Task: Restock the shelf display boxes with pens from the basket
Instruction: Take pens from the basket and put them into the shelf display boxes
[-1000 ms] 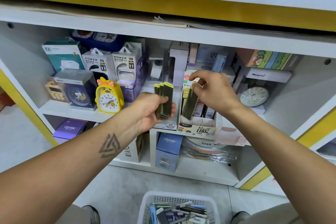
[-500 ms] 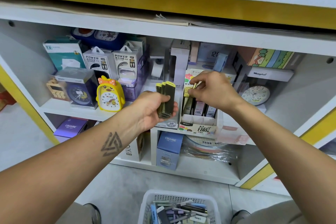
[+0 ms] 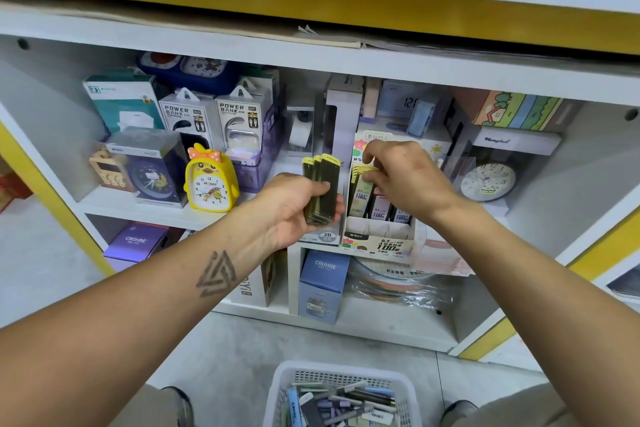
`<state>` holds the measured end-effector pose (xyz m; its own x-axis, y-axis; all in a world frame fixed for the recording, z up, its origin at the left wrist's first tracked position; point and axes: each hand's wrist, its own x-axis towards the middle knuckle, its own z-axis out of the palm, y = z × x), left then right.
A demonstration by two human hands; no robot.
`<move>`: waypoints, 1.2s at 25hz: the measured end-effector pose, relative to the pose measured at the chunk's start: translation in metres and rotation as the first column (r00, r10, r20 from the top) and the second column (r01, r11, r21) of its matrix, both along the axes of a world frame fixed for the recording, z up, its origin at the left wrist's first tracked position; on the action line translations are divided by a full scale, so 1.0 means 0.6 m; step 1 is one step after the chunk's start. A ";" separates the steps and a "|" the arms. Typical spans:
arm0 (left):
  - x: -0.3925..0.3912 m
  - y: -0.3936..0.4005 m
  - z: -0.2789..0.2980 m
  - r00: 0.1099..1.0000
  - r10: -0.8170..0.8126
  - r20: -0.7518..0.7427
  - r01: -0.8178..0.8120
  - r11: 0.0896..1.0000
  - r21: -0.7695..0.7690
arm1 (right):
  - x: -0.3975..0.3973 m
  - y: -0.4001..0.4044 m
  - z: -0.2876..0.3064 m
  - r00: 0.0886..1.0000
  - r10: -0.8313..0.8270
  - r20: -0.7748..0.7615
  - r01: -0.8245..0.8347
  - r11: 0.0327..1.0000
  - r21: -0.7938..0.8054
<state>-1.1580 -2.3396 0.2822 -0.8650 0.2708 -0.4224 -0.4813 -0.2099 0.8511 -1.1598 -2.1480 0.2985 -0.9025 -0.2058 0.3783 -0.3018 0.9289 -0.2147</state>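
My left hand (image 3: pixel 294 208) grips a small stack of dark, yellow-capped pen refill packs (image 3: pixel 323 187) upright in front of the shelf. My right hand (image 3: pixel 405 177) reaches into the printed display box (image 3: pixel 377 243) on the middle shelf, its fingertips pinching the yellow top of one pack (image 3: pixel 363 172) that stands among others in the box's left slot. A white plastic basket (image 3: pixel 343 395) with several mixed pens sits on the floor below, between my feet.
A yellow duck alarm clock (image 3: pixel 210 180), power bank boxes (image 3: pixel 214 118) and boxed clocks fill the shelf's left part. A round clock (image 3: pixel 486 182) stands at the right. Blue CRUHRE boxes (image 3: pixel 323 284) sit on the lower shelf. A 2B-labelled box (image 3: pixel 325 236) adjoins the display box.
My right hand has pushed the single pack down into the display box's left slot. My left hand has kept the stack nearly still.
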 end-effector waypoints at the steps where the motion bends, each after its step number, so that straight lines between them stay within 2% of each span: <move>1: 0.001 0.000 0.000 1.000 -0.013 -0.008 0.013 1.000 0.006 | -0.001 0.000 -0.001 1.000 0.006 0.005 -0.006 1.000 0.019; 3: 0.002 0.000 0.001 0.999 -0.034 -0.024 0.034 0.999 0.026 | -0.002 0.000 -0.001 1.000 -0.002 -0.021 0.002 1.000 0.012; 5: 0.004 0.001 0.002 0.998 -0.055 -0.032 0.057 0.998 0.041 | -0.003 -0.004 0.003 0.999 -0.037 0.008 0.038 0.982 -0.185; 7: 0.007 0.002 0.003 0.996 -0.086 -0.036 0.088 0.995 0.037 | -0.002 -0.013 0.007 0.988 -0.008 0.157 0.088 0.856 -0.510; 9: 0.009 0.004 0.004 0.992 -0.116 -0.039 0.118 0.993 0.031 | 0.001 -0.021 0.010 0.963 0.072 0.259 0.131 0.718 -0.684; 13: 0.007 0.002 0.008 0.993 -0.115 -0.010 0.115 0.992 0.045 | 0.009 -0.017 0.022 0.945 0.116 0.305 0.185 0.580 -0.793; 15: 0.003 -0.001 0.008 0.998 -0.069 -0.007 0.070 0.997 0.027 | 0.013 -0.010 0.030 0.950 0.117 0.289 0.182 0.542 -0.821; 16: 0.000 -0.002 0.007 0.999 -0.035 -0.008 0.035 0.999 0.013 | 0.015 -0.007 0.034 0.957 0.104 0.270 0.170 0.554 -0.815; 21: -0.009 -0.010 0.001 0.997 0.080 -0.024 -0.081 0.995 -0.056 | 0.022 0.005 0.036 0.965 0.010 0.262 0.164 0.755 -0.635; 24: -0.006 -0.007 0.002 0.997 0.071 -0.020 -0.072 0.996 -0.053 | 0.018 0.007 0.028 0.959 -0.003 0.284 0.182 0.774 -0.606; 26: -0.005 -0.003 0.002 0.998 0.061 -0.018 -0.062 0.997 -0.050 | 0.013 0.005 0.023 0.971 -0.010 0.240 0.153 0.797 -0.584; 27: -0.004 -0.002 0.002 0.998 0.055 -0.019 -0.056 0.997 -0.049 | 0.010 0.006 0.020 0.985 -0.034 0.171 0.118 0.849 -0.515; 29: -0.004 0.000 0.003 0.999 0.043 -0.020 -0.044 0.998 -0.042 | 0.008 0.008 0.017 0.999 -0.049 0.004 0.048 0.961 -0.273; 30: -0.004 0.001 0.003 0.999 0.039 -0.022 -0.040 0.999 -0.037 | 0.008 0.008 0.015 0.998 -0.030 -0.047 0.021 0.985 -0.173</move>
